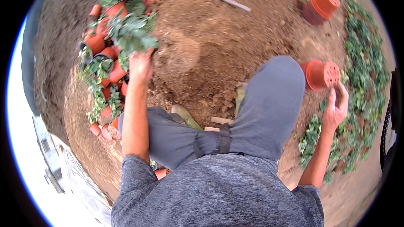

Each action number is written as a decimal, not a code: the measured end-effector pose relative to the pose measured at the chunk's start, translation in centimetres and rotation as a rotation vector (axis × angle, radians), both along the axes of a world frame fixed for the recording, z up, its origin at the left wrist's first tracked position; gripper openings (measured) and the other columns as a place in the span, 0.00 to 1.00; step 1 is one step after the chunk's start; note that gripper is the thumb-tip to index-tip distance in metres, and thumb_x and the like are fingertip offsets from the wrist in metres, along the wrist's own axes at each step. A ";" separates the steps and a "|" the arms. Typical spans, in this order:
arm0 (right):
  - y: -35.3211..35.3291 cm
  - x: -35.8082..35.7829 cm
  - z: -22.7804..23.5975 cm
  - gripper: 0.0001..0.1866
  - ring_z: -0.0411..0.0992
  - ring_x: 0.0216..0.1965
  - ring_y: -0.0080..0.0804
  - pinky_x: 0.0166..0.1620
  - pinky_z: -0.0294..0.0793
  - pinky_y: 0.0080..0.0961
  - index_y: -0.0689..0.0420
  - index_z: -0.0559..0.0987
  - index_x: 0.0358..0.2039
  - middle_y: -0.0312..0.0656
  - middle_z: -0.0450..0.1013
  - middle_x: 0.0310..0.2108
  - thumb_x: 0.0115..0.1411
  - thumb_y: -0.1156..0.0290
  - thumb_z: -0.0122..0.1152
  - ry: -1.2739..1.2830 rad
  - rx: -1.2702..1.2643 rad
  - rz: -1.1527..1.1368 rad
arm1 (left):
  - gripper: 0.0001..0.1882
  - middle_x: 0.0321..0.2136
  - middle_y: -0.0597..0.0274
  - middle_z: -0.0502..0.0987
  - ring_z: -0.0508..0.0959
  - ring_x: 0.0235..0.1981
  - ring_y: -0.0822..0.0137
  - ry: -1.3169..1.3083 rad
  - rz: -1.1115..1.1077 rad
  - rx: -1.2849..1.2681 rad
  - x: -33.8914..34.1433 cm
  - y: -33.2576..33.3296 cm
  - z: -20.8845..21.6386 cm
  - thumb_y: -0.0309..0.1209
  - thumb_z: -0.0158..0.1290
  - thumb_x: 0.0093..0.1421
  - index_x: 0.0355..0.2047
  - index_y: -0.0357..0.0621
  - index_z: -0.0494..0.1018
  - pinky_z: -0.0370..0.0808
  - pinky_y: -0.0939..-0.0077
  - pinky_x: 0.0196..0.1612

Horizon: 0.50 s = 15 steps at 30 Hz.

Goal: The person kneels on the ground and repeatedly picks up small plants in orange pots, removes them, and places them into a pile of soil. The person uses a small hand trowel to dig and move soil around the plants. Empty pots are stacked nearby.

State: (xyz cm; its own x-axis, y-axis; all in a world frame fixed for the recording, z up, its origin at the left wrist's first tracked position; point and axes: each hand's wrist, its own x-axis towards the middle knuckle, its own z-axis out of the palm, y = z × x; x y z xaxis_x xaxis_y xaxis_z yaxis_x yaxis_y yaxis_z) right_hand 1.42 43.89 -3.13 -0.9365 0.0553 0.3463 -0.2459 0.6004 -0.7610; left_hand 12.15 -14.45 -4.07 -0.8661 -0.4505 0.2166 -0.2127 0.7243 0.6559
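My left hand [141, 66] is at the near end of a green leafy plant [134, 33], over the heap of pots on the left. Its fingers are partly hidden by leaves and seem closed on the plant's lower end. On the right, my right hand [336, 108] is at the holed base of a stack of orange-red plastic plant pots [322, 75] lying on its side. The thumb and fingers are apart, with fingertips at or just touching the bottom pot. Whether they press on it is hard to see.
Several orange pots with seedlings [118, 71] lie jumbled at the left. Another pot stack [321, 6] stands at the far right, beside a long bed of loose green plants [364, 80]. A pale stick [235, 4] lies on the brown soil [189, 38] ahead of my knees.
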 end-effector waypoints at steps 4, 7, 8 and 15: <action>-19.5 -2.7 8.1 0.27 0.71 0.53 0.38 0.52 0.73 0.31 0.60 0.68 0.58 0.49 0.70 0.52 0.59 0.67 0.62 -0.269 -0.378 0.646 | 0.17 0.44 0.62 0.77 0.76 0.44 0.66 0.399 -0.034 0.976 -2.4 5.0 5.6 0.20 0.56 0.58 0.48 0.41 0.69 0.70 0.68 0.52; -28.9 -3.8 8.0 0.43 0.61 0.61 0.43 0.58 0.67 0.38 0.57 0.58 0.65 0.55 0.60 0.60 0.54 0.58 0.68 -0.638 -0.530 1.044 | 0.16 0.44 0.62 0.77 0.76 0.46 0.66 0.430 0.020 0.967 -3.2 6.8 9.9 0.19 0.53 0.59 0.48 0.42 0.69 0.70 0.68 0.54; -31.0 -4.0 7.2 0.47 0.59 0.63 0.44 0.59 0.65 0.39 0.57 0.54 0.67 0.56 0.58 0.61 0.52 0.56 0.69 -0.761 -0.573 1.149 | 0.15 0.43 0.62 0.76 0.75 0.44 0.68 0.464 0.040 0.965 -3.5 7.7 10.9 0.23 0.54 0.61 0.48 0.42 0.69 0.70 0.70 0.52; -38.9 -3.4 5.7 0.37 0.64 0.58 0.35 0.58 0.67 0.37 0.59 0.54 0.65 0.48 0.62 0.59 0.60 0.66 0.60 -1.137 -0.991 1.095 | 0.34 0.53 0.63 0.68 0.65 0.55 0.68 0.446 -0.016 1.329 -1.8 5.5 7.0 0.50 0.52 0.62 0.60 0.40 0.59 0.59 0.70 0.60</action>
